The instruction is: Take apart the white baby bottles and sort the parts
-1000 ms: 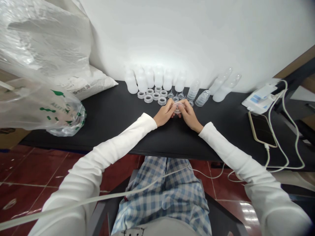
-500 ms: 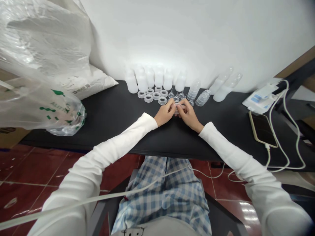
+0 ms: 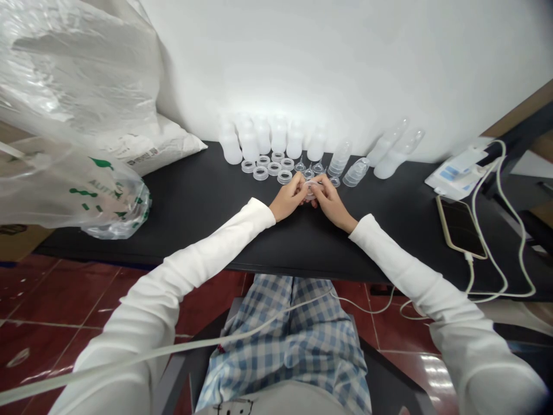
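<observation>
Between the fingertips of both hands is a translucent white bottle collar ring [image 3: 310, 195], held just above the black table; whether a nipple sits inside it I cannot tell. My left hand [image 3: 287, 199] grips its left side with bent fingers. From the right, my right hand [image 3: 332, 204] pinches the same ring. Right beyond the hands stand several clear bottle nipples [image 3: 318, 168], partly hidden by fingers. Several loose white collar rings [image 3: 273, 169] lie to the left of them. Behind is a row of frosted baby bottles [image 3: 279, 138] against the wall.
Clear bottle caps [image 3: 340, 159] and a stack of caps [image 3: 356, 172] stand right of the nipples. Two capped bottles [image 3: 398, 155] lean farther right. A phone [image 3: 461, 226] with a white cable lies near a white box [image 3: 458, 173]. Plastic bags [image 3: 108, 193] bulge over the table's left end.
The fingers have shifted slightly around the ring, with the left hand a touch farther left. Everything on the table looks the same.
</observation>
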{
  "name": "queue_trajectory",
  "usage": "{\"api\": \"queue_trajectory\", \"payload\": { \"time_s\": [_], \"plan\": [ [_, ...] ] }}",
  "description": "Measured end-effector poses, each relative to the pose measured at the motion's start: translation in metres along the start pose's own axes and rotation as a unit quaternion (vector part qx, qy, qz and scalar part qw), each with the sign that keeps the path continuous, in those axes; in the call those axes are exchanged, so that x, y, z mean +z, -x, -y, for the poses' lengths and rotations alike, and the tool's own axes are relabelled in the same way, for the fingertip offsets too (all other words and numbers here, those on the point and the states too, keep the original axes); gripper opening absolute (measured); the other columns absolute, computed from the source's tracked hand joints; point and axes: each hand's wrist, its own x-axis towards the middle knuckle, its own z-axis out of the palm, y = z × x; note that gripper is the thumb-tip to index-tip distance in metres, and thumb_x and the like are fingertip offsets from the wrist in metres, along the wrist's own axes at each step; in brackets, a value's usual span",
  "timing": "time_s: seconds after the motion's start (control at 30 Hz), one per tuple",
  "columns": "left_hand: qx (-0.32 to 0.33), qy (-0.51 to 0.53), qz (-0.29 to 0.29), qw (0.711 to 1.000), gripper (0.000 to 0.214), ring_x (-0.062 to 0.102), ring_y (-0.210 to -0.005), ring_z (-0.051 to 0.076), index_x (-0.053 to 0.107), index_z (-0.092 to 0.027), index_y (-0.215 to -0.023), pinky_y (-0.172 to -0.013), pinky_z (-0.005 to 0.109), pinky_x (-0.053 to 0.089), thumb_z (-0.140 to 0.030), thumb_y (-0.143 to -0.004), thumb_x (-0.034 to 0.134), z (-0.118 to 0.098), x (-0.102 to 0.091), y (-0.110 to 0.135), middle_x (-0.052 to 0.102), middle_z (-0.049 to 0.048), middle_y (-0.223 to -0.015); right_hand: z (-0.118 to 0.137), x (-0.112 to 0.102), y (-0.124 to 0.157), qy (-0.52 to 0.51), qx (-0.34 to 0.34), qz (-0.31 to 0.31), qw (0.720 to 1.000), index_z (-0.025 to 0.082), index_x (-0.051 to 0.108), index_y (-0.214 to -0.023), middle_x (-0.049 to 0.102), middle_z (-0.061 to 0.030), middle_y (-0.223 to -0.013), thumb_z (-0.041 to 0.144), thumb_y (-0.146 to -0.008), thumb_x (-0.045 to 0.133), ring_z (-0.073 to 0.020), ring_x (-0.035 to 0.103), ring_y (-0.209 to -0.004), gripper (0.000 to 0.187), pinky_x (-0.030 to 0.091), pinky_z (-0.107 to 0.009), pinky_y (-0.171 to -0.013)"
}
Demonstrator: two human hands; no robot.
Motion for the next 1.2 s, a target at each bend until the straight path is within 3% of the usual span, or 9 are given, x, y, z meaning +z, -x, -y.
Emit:
{"api": "queue_trajectory", "payload": {
  "time_s": [0.47, 0.93, 1.2],
  "plan": [
    [0.013, -0.043, -0.014, 0.999, 0.033, 0.061, -0.063, 0.013, 0.039, -0.023, -0.083, -0.064, 0.026, 0.046, -0.048, -0.100, 0.053, -0.0050, -0.0010, 0.0009, 0.053, -0.0047, -0.066, -0.0034, 0.0006, -0.0009, 0.009, -0.020, -0.004, 1.000, 0.027, 0.044, -0.092, 0.060, 0.0052, -0.066, 0.070, -0.091, 0.061, -0.0115, 0.056, -0.055, 0.046, 0.041, -0.026, -0.048],
    [0.011, -0.012, -0.016, 1.000, 0.049, 0.061, -0.061, 0.014, 0.038, -0.024, -0.086, -0.064, 0.031, 0.053, -0.071, -0.098, 0.044, -0.0054, 0.0010, 0.0020, 0.059, -0.0017, -0.068, 0.0030, 0.0001, 0.0017, 0.000, -0.004, -0.015, 1.000, 0.026, 0.050, -0.096, 0.058, 0.0060, -0.066, 0.070, -0.094, 0.058, -0.0103, 0.049, -0.054, 0.045, 0.038, -0.025, -0.052],
    [0.038, -0.045, -0.023, 0.998, 0.046, 0.056, -0.058, 0.011, 0.038, -0.023, -0.081, -0.061, 0.026, 0.045, -0.063, -0.098, 0.052, -0.0039, -0.0014, 0.0024, 0.056, -0.0044, -0.063, 0.0003, 0.0011, 0.0004, 0.023, -0.028, -0.008, 0.999, 0.025, 0.047, -0.093, 0.062, 0.0040, -0.068, 0.069, -0.092, 0.061, -0.0126, 0.059, -0.059, 0.045, 0.046, -0.026, -0.056]
  ]
}}
